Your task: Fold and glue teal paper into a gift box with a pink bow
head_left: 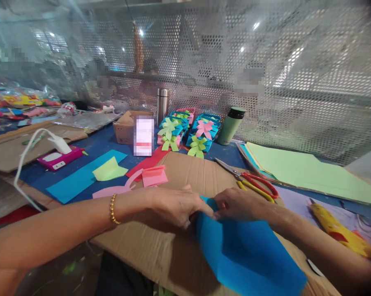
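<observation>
A sheet of blue paper (250, 255), bent along a crease, lies over the brown cardboard (161, 246) in front of me. At the paper's far edge my left hand (181, 207) pinches it, a gold bead bracelet on that wrist. Close beside it, my right hand (239, 204) has its fingers closed on the same edge. The fingertips of both hands nearly meet and are partly hidden by the paper. Just beyond my right hand lie scissors (250, 181) with red and yellow handles. Pink paper pieces (154, 176) rest past my left hand.
Paper baskets with flowers (200, 133) stand at the back between a steel flask (162, 107) and a green tumbler (231, 125). Green sheets (302, 168) and a yellow glue gun (336, 228) lie right. A purple power strip (61, 158) with a white cable sits left.
</observation>
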`<action>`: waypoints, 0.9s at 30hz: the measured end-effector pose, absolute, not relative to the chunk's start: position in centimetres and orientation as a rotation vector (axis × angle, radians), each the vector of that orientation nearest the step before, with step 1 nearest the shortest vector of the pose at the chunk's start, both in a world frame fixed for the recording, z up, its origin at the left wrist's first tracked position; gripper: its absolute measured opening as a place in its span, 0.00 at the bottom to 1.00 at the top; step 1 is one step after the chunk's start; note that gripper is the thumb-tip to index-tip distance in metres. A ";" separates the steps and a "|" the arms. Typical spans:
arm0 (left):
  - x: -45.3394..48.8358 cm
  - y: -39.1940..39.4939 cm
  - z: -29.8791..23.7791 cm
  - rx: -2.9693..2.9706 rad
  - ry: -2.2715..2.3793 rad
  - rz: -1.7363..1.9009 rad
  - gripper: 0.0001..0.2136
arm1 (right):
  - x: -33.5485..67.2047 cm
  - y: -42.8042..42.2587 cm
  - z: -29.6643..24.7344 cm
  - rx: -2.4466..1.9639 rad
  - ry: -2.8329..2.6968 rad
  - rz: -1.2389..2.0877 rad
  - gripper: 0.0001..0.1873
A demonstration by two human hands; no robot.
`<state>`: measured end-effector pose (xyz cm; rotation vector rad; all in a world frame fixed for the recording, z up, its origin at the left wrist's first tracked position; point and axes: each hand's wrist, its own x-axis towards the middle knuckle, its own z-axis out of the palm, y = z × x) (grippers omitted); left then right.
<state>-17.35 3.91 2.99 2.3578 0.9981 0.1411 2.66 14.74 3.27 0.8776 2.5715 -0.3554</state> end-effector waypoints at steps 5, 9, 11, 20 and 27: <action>-16.8 3.3 3.8 2.329 1.135 0.062 0.16 | 2.8 15.0 2.9 0.848 2.593 -0.387 0.22; -16.5 2.7 4.4 2.237 1.313 -0.024 0.18 | 3.2 15.5 2.3 0.802 2.658 -0.401 0.25; -16.4 2.5 4.6 2.223 1.407 -0.049 0.12 | 3.2 15.7 2.2 0.800 2.656 -0.385 0.27; -15.9 2.4 3.6 2.340 1.441 -0.129 0.05 | 2.9 15.8 2.5 0.779 2.589 -0.369 0.28; -15.9 2.5 3.4 2.267 1.445 -0.050 0.02 | 2.6 16.1 2.3 0.726 2.574 -0.310 0.29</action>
